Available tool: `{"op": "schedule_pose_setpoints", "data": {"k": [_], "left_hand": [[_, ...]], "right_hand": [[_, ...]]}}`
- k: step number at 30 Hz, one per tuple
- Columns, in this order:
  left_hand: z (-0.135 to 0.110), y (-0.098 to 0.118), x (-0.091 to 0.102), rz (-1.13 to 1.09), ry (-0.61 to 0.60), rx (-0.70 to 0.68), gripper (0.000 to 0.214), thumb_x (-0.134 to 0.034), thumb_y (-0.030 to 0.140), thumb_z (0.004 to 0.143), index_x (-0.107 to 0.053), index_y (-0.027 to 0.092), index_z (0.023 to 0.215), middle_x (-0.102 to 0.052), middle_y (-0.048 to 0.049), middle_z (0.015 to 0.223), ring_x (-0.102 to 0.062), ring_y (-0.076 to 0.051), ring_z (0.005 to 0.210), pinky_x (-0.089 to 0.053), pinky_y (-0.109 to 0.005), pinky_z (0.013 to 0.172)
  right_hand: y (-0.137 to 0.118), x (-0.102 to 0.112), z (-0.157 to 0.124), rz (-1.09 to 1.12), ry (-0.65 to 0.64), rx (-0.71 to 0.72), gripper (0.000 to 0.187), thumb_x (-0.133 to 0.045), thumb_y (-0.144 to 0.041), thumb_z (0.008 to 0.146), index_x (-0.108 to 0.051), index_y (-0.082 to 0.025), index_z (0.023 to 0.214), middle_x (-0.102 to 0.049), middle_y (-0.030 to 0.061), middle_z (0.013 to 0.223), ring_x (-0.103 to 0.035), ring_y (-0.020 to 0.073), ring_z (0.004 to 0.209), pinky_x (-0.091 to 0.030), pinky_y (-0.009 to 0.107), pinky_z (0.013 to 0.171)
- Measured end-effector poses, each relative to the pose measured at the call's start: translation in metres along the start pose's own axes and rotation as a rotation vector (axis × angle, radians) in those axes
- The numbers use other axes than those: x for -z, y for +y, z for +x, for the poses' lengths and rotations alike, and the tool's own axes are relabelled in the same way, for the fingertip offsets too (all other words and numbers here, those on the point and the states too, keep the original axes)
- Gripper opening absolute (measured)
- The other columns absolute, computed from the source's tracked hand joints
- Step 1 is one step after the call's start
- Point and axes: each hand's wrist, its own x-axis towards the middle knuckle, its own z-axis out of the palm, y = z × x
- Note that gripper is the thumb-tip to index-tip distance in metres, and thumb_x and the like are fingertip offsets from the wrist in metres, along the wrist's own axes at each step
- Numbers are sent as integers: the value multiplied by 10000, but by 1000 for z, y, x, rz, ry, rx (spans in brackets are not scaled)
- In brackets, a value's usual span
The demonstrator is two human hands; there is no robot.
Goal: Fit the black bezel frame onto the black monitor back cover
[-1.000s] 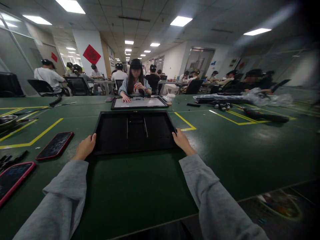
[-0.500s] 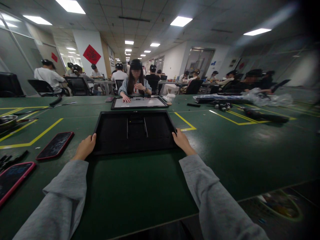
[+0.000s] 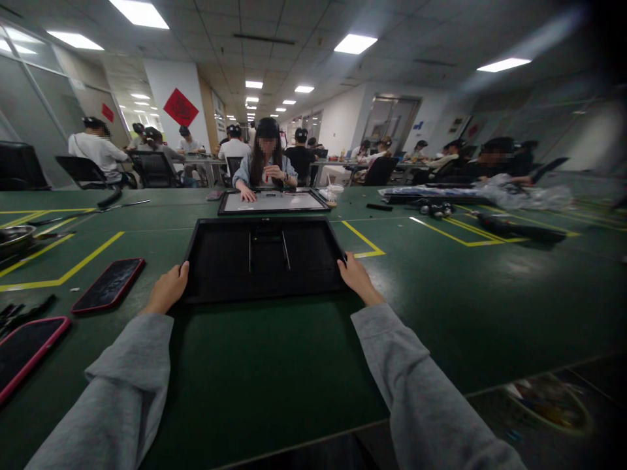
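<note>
A black monitor back cover (image 3: 220, 261), a shallow rectangular shell with its hollow side up, lies on the green table. Two thin metal strips and a raised bracket show near its middle. My left hand (image 3: 169, 287) is closed around the left edge, thumb on top. On the opposite edge my right hand (image 3: 360, 279) grips in the same way. The fingers beneath both edges are hidden. Just beyond the cover lies a flat grey panel with a black frame (image 3: 289, 201); a co-worker's hand (image 3: 246, 192) rests on it.
Two red-cased phones, one nearer (image 3: 32, 352) and one farther (image 3: 108, 284), lie to the left. A metal bowl (image 3: 17, 236) stands behind them. Clear plastic wrapping (image 3: 529, 192) and a black power tool (image 3: 519, 228) are at right. A waste basket (image 3: 551, 405) sits below the table edge.
</note>
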Motion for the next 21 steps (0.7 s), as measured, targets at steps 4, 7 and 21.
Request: {"op": "schedule_pose_setpoints", "data": {"k": [4,7,21], "left_hand": [[1,-1,0,2,-5,5,733,-107,613,890,-602,145,1159,-640,-216,1175,-595,-372,1087,-445,-466,868],[2,-1,0,10,-5,11,738,-106,620,888,-603,148,1163,-645,-216,1164,-601,-367,1075,-450,-463,858],[2,0,0,8,2,-6,734,-108,605,893,-605,133,1153,-640,-235,1162,-599,-383,1072,-445,-468,859]], "right_hand": [[-1,1,-1,5,-8,-3,396,-382,-329,968,-427,-126,1305,-653,178,1124,-626,270,1048,-444,337,858],[0,1,0,10,-7,0,405,-380,-335,966,-427,-123,1307,-655,179,1112,-626,277,1048,-448,346,856],[3,-2,1,8,-8,-3,393,-372,-342,971,-423,-135,1301,-651,177,1123,-624,274,1057,-445,350,869]]}}
